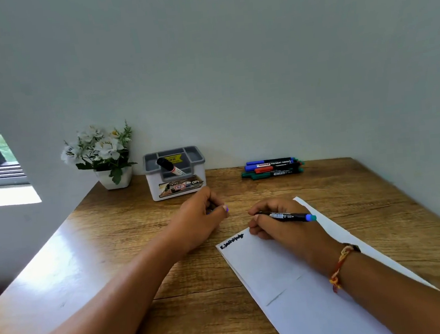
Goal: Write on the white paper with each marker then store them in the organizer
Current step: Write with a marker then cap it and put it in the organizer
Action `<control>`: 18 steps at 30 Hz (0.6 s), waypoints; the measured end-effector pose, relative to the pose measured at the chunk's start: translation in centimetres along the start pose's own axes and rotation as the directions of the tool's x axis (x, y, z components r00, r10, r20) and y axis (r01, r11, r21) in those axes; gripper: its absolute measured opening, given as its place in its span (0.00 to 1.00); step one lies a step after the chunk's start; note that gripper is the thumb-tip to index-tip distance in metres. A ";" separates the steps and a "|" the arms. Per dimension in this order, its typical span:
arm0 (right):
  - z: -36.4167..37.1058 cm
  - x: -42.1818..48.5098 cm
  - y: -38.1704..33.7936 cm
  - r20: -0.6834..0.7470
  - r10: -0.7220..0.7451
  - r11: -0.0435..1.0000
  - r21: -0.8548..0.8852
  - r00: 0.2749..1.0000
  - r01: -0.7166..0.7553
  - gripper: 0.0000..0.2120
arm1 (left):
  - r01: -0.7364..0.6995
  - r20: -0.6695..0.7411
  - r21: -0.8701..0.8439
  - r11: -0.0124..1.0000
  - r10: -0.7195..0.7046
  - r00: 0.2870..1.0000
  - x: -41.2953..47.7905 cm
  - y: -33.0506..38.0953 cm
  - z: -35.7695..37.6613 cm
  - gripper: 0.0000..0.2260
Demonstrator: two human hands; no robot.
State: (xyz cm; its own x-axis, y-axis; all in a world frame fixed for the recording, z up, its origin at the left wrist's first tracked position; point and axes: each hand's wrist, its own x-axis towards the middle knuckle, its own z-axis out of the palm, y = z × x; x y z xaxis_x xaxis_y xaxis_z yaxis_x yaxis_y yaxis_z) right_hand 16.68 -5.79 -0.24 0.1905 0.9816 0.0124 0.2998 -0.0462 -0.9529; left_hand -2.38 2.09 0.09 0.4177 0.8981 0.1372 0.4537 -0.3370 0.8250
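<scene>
- While your right hand (283,230) rests on the white paper (291,293), its fingers are curled round a black marker (287,216). It lies nearly level across the top of the hand, its blue end pointing right.
- Your left hand (199,219) sits on the wooden table (115,256) just left of the paper, fingers curled in. A small blue piece (226,208) shows pinched at the thumb tip. You cannot tell from this view whether it is a cap.
- The paper lies slanted on the right part of the table, under your right wrist and forearm. A short line of black writing (232,241) sits at its far left corner, just beside your right fingers.
- The organizer (176,180), a white box with a grey divided top, stands at the back of the table by the wall, beyond your left hand. One standing marker (169,167) leans in it, black cap up and tilted left.
- The loose markers (272,167) lie flat in a small heap near the wall, right of the organizer and well apart from both hands. Blue, red and green show among them.
- A pot of white flowers (106,155) stands left of the organizer.
- A thread bracelet (340,268) circles your right wrist.
</scene>
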 end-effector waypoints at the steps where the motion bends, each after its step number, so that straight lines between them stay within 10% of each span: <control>1: 0.0 0.0 0.0 -0.007 -0.003 1.000 -0.001 1.000 0.003 0.08 | -0.001 0.022 0.024 1.000 0.001 1.000 -0.1 0.1 -0.1 0.03; 8: 0.5 -0.3 -0.3 -0.023 -0.021 0.999 0.036 0.999 0.022 0.10 | -0.099 0.308 0.343 0.934 -0.013 0.951 -0.7 1.3 -1.3 0.11; 18: 0.1 -0.6 -0.6 -0.009 -0.034 0.995 -0.096 0.999 0.033 0.05 | -0.138 0.447 0.338 0.931 -0.030 0.894 -0.4 0.7 -1.4 0.22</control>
State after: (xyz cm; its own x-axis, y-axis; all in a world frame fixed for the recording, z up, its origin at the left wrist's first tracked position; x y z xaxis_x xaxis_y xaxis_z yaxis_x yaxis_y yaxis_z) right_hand 16.25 -6.34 0.31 0.1888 0.9809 0.0473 0.3943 -0.0317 -0.9184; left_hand -3.39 1.87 1.36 0.7119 0.6866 -0.1475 0.6308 -0.5328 0.5642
